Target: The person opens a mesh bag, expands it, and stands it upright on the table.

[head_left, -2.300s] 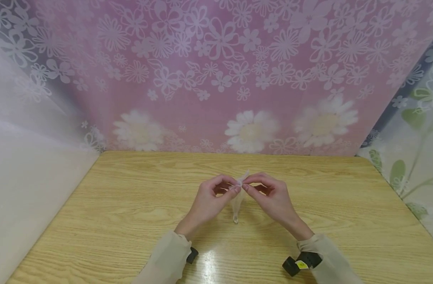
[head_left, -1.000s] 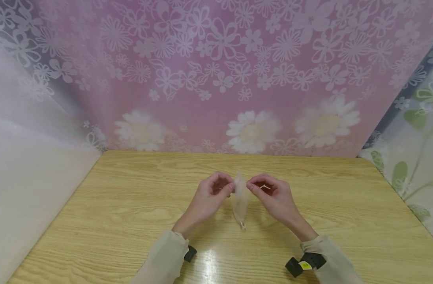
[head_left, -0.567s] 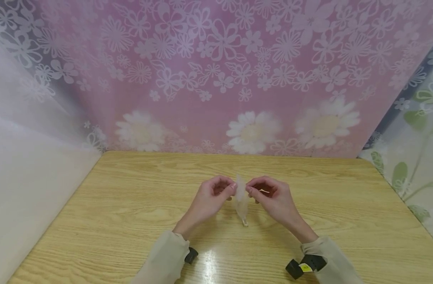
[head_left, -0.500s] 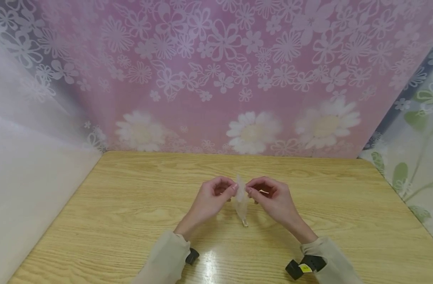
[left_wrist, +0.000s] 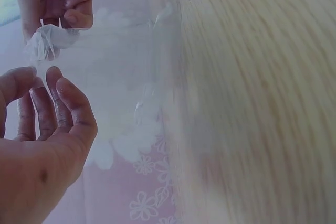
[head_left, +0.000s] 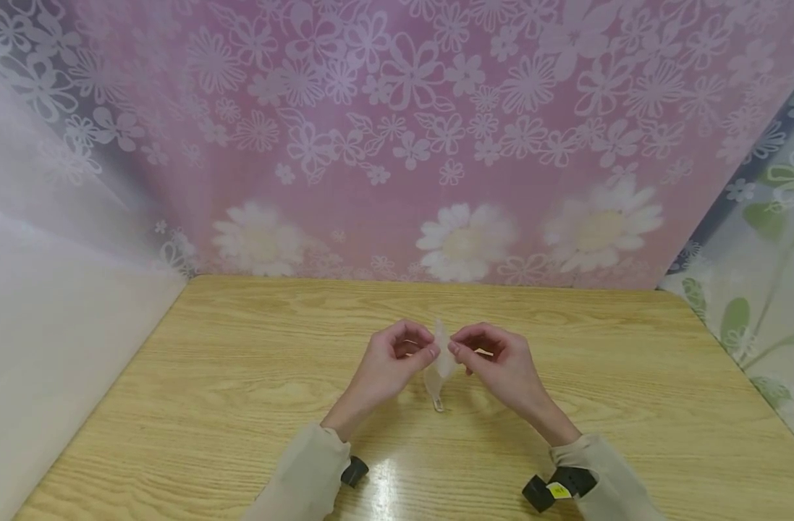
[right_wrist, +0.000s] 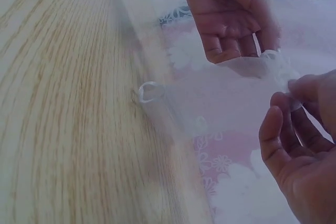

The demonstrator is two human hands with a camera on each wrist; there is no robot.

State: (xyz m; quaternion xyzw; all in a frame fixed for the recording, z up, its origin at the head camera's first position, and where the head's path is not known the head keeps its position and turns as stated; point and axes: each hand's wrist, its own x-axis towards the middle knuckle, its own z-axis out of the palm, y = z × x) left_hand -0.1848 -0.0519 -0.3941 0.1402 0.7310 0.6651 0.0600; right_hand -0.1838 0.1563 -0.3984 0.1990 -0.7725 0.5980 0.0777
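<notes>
A sheer white mesh pouch (head_left: 433, 381) hangs between the two hands, above the table. Gathered cloth shows at its top edge, and a small loop (right_wrist: 151, 92) at its lower end. My left hand (head_left: 386, 362) pinches the top edge from the left, between thumb and forefinger. From the right, my right hand (head_left: 506, 363) pinches the same edge a short way across. In the left wrist view the gathered rim (left_wrist: 48, 43) of the pouch runs from one set of fingertips to the other. The mesh is see-through, and nothing shows inside it.
Below lies a wood-grain table (head_left: 240, 405), with a glare spot near its front. A pink flowered curtain (head_left: 370, 202) hangs behind it. Pale sheets stand at the left (head_left: 64, 304) and right (head_left: 761, 304). Each wrist wears a black camera band (head_left: 569, 481).
The hands were nearly together, then drew apart as the pouch spread. Since half a second ago they have come slightly closer, and the pouch's lower end has swung left.
</notes>
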